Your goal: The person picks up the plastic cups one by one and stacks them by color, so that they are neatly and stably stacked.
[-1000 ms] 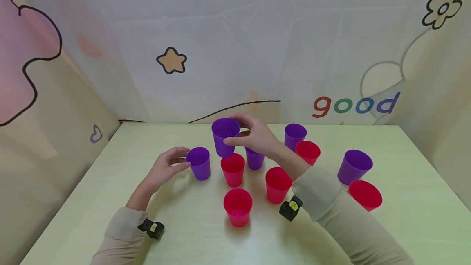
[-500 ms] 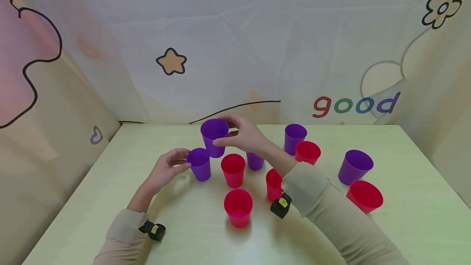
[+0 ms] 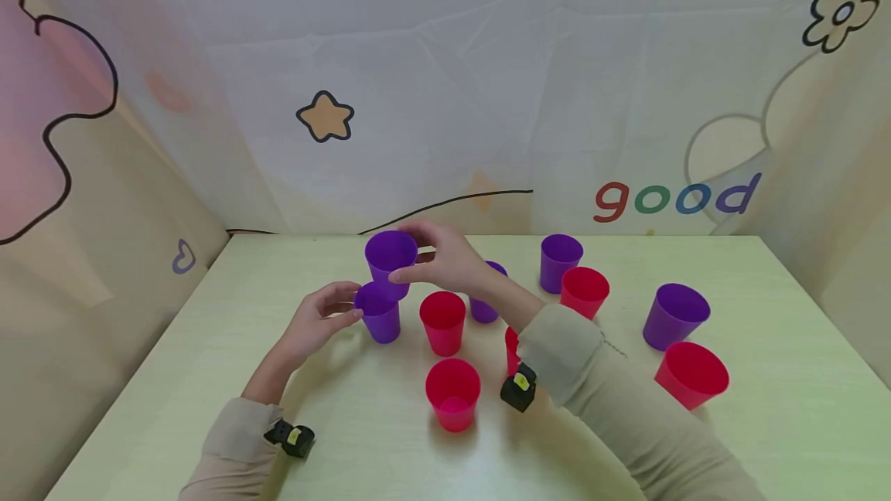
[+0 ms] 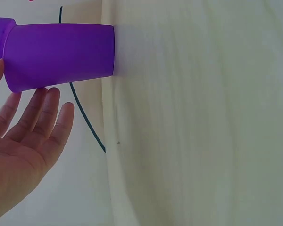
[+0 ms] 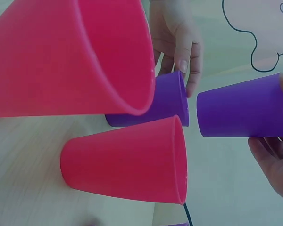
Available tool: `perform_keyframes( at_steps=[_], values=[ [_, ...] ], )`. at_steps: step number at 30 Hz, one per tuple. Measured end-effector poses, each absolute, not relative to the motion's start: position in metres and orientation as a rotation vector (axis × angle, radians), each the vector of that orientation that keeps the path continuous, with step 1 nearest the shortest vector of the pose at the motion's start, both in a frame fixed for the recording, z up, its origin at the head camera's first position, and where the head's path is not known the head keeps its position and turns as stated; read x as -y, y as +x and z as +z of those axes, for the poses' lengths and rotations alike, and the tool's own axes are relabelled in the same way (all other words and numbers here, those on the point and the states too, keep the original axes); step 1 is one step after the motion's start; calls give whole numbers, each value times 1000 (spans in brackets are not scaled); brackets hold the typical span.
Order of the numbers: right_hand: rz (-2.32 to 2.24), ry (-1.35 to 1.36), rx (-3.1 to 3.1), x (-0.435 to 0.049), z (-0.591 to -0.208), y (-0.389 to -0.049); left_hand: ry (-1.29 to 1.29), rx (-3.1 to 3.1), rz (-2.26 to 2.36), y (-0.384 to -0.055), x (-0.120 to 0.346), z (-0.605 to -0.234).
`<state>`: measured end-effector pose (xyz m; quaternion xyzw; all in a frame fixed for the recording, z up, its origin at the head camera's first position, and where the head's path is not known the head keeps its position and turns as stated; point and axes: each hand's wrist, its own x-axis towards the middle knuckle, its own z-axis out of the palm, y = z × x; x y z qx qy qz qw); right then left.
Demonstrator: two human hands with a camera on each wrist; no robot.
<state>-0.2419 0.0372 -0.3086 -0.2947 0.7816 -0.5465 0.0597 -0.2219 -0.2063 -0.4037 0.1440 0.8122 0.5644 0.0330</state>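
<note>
Head view, forward and down over table (image 3: 376, 424), 2 sideways wrist close-ups, all sharing 2 purple cups (image 3: 383, 325).

A small screened-off booth; the wider room cannot be told. Creased cloth (image 3: 431, 114) behind the bench (image 3: 369, 439) bears a cartoon star (image 3: 325, 117), and hangings (image 3: 132, 199) enclose the bench's left and right sides.

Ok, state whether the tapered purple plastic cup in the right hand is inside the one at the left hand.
Out: the right wrist view shows a gap between the held cup and the standing cup.
</note>
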Motion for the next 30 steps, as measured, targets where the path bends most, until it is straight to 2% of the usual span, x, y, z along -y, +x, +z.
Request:
perform_keyframes(
  at_steps=[30],
  values=[
    [-1451, -878, -2404, -16, -324, -248, 474, -2516, 1723, -220, 206, -402]
  ],
)
